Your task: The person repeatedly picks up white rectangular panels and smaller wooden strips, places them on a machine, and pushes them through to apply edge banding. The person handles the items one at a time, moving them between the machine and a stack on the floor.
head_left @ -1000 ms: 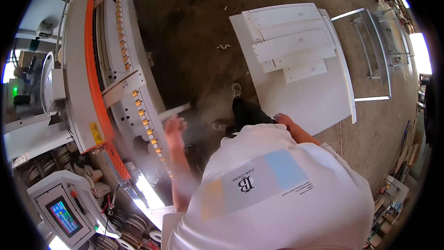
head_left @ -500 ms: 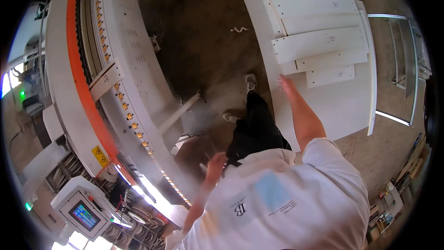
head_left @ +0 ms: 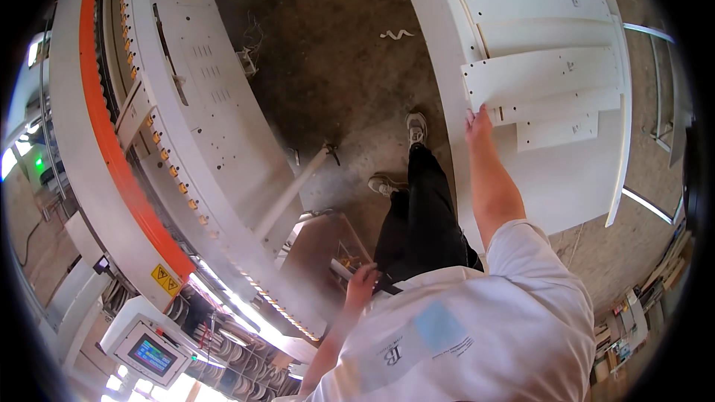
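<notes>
My right hand (head_left: 477, 126) is closed at the left end of a narrow white panel (head_left: 555, 106), with the fingers at its corner. That panel lies partly under a wider white panel (head_left: 540, 78), which has dark holes along its edges and a small label. A shorter white panel (head_left: 558, 132) sticks out below them. All rest on a large white board (head_left: 536, 186). Low by my waist, my left hand (head_left: 362, 284) hangs with its fingers loosely bent and apart. I see nothing held in it.
A long white machine (head_left: 223, 119) with an orange band (head_left: 112, 141) fills the left side. Its control screen (head_left: 153, 353) stands at the lower left. A white bar (head_left: 294, 190) juts from it toward my legs. A metal frame (head_left: 649, 205) stands beyond the boards.
My right hand has come down from above the board onto the narrow panel's left end. My left hand has shifted slightly right and lower. The whole view has turned a little.
</notes>
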A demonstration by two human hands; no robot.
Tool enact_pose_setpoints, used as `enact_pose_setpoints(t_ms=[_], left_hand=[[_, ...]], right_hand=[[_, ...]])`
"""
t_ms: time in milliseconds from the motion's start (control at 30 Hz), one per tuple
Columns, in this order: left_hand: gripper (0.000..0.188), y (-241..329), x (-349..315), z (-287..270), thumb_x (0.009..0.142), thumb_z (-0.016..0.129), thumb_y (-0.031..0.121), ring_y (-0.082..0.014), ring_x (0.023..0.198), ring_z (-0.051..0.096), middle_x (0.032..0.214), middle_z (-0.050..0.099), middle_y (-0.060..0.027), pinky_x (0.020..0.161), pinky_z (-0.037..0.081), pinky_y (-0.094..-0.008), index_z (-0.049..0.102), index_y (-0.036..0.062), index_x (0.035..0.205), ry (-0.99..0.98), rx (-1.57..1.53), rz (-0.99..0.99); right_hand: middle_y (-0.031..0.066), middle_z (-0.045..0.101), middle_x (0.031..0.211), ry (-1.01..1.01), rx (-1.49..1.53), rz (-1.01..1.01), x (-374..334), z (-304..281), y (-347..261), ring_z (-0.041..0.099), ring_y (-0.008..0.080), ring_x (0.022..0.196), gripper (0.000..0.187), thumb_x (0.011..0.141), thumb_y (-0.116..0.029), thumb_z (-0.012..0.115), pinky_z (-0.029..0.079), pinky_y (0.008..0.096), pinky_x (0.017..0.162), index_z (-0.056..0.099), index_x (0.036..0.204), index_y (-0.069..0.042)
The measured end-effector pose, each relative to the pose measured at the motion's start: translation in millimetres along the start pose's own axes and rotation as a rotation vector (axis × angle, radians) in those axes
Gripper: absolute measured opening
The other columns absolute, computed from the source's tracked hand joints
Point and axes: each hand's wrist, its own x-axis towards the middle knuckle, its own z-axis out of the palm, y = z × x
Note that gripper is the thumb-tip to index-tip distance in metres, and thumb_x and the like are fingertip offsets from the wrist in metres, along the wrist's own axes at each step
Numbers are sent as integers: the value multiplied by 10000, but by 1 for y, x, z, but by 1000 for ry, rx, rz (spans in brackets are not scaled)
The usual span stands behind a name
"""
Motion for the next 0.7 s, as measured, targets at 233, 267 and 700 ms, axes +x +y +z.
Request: enact_pose_setpoints(t_ms=[233, 267, 700], left_hand=[[335, 30, 32, -1, 1001, 582, 167, -137, 881, 685, 1013, 737, -111, 763, 538, -272, 605, -20, 1278, -95, -164, 221], [356, 44, 34, -5, 1001, 588, 171, -141, 904, 687, 1052, 735, -113, 786, 538, -270, 593, -16, 1304, -119, -146, 206], [384, 54, 3, -18, 916, 690, 35, -301, 1060, 667, 1157, 671, -154, 906, 549, -355, 565, -63, 1265, -281, -835, 332]], right_hand=[[99, 634, 1155, -336, -6, 31, -116, -39, 16, 607, 244, 1215, 382, 1028, -417, 583, 482, 397, 1030, 551, 1136, -52], [108, 631, 1169, -387, -19, 63, -149, -45, 22, 605, 260, 1221, 367, 1034, -397, 578, 480, 422, 1046, 548, 1145, -48], [159, 757, 1026, -1614, -1347, -45, -440, -83, 38, 729, 211, 937, 417, 1040, -360, 547, 577, 337, 849, 718, 1086, 18]])
